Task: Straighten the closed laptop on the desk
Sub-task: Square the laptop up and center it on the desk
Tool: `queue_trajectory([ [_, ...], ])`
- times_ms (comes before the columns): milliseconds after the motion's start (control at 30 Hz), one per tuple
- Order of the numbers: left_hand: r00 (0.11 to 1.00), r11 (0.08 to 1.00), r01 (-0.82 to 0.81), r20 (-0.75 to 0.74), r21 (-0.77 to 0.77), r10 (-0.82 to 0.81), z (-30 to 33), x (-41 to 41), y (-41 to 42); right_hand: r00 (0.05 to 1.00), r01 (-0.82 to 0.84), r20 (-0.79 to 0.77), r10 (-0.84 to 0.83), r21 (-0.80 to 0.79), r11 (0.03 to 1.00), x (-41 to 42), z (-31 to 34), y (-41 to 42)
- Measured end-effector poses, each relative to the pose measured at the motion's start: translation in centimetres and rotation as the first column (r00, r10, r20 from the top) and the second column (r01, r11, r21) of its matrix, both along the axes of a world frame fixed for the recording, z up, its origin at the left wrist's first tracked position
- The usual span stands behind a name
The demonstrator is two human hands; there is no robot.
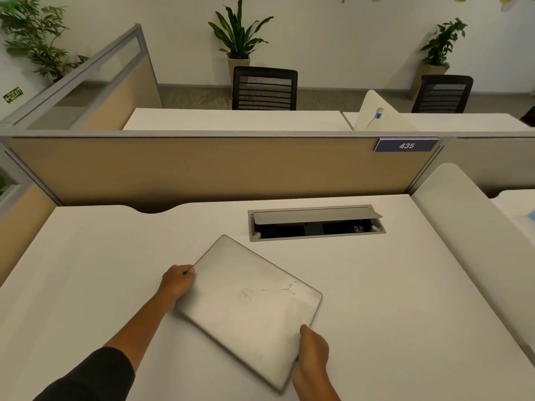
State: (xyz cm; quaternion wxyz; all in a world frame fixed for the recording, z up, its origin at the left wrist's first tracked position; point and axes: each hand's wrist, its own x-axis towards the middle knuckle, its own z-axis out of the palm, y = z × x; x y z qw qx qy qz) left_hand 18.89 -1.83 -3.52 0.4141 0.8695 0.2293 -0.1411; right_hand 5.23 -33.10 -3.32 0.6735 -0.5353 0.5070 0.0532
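Observation:
A closed silver laptop (249,302) lies askew on the white desk (405,299), its long edges running diagonally from upper left to lower right. My left hand (177,280) grips its left edge, fingers curled over the rim. My right hand (311,358) holds the near right corner, thumb on the lid. The laptop's near edge looks slightly blurred.
A recessed cable box (317,224) with its grey lid raised sits in the desk just behind the laptop. A tan partition (202,169) with a blue "435" plate (406,145) closes the back. A white divider (474,227) borders the right side.

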Motion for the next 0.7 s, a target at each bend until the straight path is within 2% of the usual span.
queue_trajectory([
  [300,0.991,0.987,-0.119,0.043,-0.111,0.124,-0.1,-3.5,-2.7,0.999,-0.047,-0.002,0.047,-0.202,0.978,4.4,-1.0,-4.7],
  [700,0.944,0.934,-0.278,0.113,-0.226,0.309,-0.8,-8.2,-6.7,0.963,-0.232,0.045,0.266,-0.365,0.902,8.3,-0.3,-7.6],
])
